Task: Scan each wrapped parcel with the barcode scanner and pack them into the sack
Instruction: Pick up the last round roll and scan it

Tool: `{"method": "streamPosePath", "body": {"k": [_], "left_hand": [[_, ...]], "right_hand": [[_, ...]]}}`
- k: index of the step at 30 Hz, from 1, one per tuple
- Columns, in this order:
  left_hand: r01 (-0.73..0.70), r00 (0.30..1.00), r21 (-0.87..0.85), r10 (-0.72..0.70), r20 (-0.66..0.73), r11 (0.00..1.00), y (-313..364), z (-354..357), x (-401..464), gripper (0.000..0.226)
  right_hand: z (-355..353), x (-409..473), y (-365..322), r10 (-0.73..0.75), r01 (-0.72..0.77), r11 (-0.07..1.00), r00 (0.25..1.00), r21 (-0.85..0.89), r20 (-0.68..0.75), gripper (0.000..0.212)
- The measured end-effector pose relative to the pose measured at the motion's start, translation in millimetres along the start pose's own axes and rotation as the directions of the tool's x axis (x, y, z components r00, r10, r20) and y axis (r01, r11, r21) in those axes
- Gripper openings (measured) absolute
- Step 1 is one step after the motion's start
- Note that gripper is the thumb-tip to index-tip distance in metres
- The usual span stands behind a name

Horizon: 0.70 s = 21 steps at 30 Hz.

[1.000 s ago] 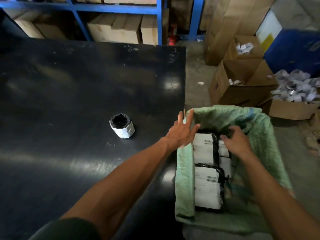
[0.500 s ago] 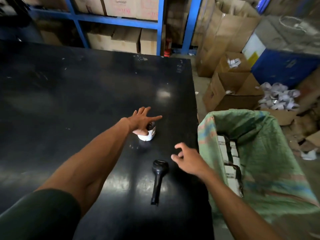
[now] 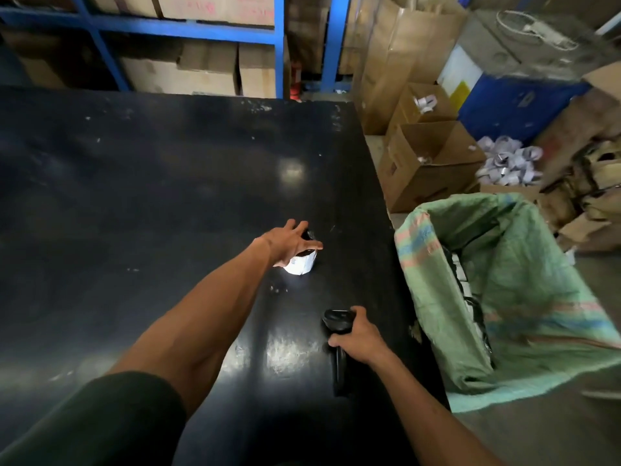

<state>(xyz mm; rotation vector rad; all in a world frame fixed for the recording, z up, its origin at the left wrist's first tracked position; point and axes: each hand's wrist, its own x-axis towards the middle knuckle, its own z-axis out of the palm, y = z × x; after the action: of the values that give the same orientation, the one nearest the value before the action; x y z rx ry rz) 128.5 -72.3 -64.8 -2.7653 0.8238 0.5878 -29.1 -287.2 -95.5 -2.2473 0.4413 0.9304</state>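
Since half a second ago the right hand (image 3: 358, 334) has dropped from hovering above the table onto the barcode scanner (image 3: 337, 351), its fingers now curled round the black handle low in the centre of the frame; the scanner lies flat on the black table (image 3: 134, 196), head pointing up the frame. The left hand (image 3: 289, 242), arm stretched toward the middle of the picture, is on the small wrapped parcel (image 3: 300, 263) (white label, black wrap at the top); fingers and thumb are spread over its top and appear to be closing on it, though a firm grip cannot be confirmed from this angle. The parcel sits on the table, well apart from the scanner. At the right of the frame the green woven sack (image 3: 524, 297) stands open beside the table edge, packed parcels (image 3: 462, 277) showing along its inner left wall; open cardboard boxes (image 3: 426, 159) stand behind it, blue shelving (image 3: 201, 31) along the top.
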Motion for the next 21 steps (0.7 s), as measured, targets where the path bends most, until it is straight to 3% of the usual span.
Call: {"method": "streamPosePath", "body": {"k": [2, 5, 10, 13, 17, 21], "left_hand": [[0.052, 0.998, -0.169, -0.057, -0.028, 0.984, -11.9, 2.2, -6.3, 0.093], [0.162, 0.975, -0.464, -0.214, -0.061, 0.871, -31.4, 6.2, -23.0, 0.098], [0.237, 0.909, -0.649, -0.401, -0.114, 0.722, -43.9, 16.2, -55.7, 0.086], [0.222, 0.876, -0.823, -0.478, -0.069, 0.524, -41.8, 25.2, -67.2, 0.078], [0.049, 0.847, -0.992, -0.532, -0.021, 0.117, -27.7, 35.0, -78.2, 0.075], [0.003, 0.837, -1.000, -0.548, -0.012, 0.026, -16.7, 47.1, -74.0, 0.089]], "right_hand": [[-0.1, -2.7, -2.7, -0.023, 0.025, 0.998, 0.999, 0.063, -0.033, 0.088], [-5.7, -4.0, -9.4, -0.064, 0.076, 0.974, 0.996, 0.214, -0.063, 0.077], [-28.8, -22.1, -49.5, -0.202, 0.246, 0.837, 0.969, 0.489, -0.141, 0.051], [-40.1, -35.4, -75.3, -0.284, 0.346, 0.759, 0.938, 0.551, -0.198, 0.052], [-48.7, -52.6, -99.0, -0.376, 0.467, 0.685, 0.884, 0.560, -0.277, 0.048], [-53.0, -69.6, -109.9, -0.428, 0.526, 0.667, 0.850, 0.528, -0.307, 0.036]]}}
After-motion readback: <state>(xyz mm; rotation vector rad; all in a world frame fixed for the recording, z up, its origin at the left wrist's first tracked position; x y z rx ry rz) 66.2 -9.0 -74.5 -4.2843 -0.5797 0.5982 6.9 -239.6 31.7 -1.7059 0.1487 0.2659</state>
